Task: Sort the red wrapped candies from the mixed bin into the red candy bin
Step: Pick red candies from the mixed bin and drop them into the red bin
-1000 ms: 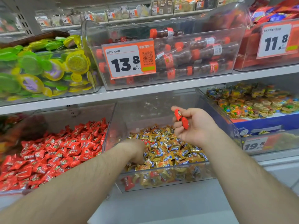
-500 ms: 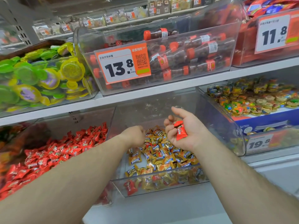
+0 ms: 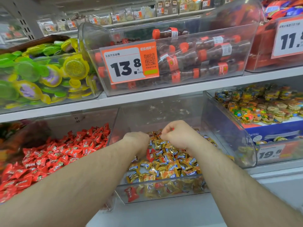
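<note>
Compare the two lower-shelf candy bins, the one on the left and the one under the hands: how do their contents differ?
The left bin holds only red wrapped candies, heaped thickly. The middle bin holds mostly gold and orange wrapped candies with a few red ones among them, such as one against its front wall, and bare floor shows. Both are clear plastic bins on the same shelf.

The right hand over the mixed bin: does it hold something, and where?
Cannot be told: the right hand is curled with its back to the camera, hiding any grip.

Two bare forearms reach in from the lower frame edge toward centre.
The left hand (image 3: pixel 136 141) curls knuckles-up, fingers hidden; the right hand (image 3: pixel 176 135), just beside it, is bent downward, fingers curled.
</note>
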Tool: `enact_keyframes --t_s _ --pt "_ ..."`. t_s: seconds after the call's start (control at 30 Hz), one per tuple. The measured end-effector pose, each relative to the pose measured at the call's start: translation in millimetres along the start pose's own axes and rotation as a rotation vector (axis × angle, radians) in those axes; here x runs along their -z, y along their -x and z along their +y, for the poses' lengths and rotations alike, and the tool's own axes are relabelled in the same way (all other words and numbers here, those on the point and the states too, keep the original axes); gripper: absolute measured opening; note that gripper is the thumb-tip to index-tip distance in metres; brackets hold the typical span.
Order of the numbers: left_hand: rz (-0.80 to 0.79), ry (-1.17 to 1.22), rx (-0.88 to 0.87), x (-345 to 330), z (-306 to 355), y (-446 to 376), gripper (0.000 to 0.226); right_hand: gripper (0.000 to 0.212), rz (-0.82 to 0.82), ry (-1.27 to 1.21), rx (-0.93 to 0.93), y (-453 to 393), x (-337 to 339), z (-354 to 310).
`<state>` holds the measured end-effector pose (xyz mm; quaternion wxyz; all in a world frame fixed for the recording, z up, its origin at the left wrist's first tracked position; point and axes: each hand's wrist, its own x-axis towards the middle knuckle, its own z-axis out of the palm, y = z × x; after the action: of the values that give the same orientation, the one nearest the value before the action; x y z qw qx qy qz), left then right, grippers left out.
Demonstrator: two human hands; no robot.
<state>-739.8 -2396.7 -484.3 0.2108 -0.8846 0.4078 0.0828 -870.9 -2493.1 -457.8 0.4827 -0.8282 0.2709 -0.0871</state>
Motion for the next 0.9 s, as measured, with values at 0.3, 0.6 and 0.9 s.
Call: enact_keyframes --t_s 0.3,0.6,0.9 --pt "0.499 0.545 0.010 15 -29 74 0.010 0.032 -0.178 0.797 0.007 -31 -53 -19" --pt "0.838 1.491 0.254 -11 -67 118 0.018 0.033 -0.159 1.227 0.200 -28 -96 -22" --pt "0.137 2.600 0.070 -41 -113 130 0.026 0.024 -0.114 -0.312 -0.209 1 -54 -33"
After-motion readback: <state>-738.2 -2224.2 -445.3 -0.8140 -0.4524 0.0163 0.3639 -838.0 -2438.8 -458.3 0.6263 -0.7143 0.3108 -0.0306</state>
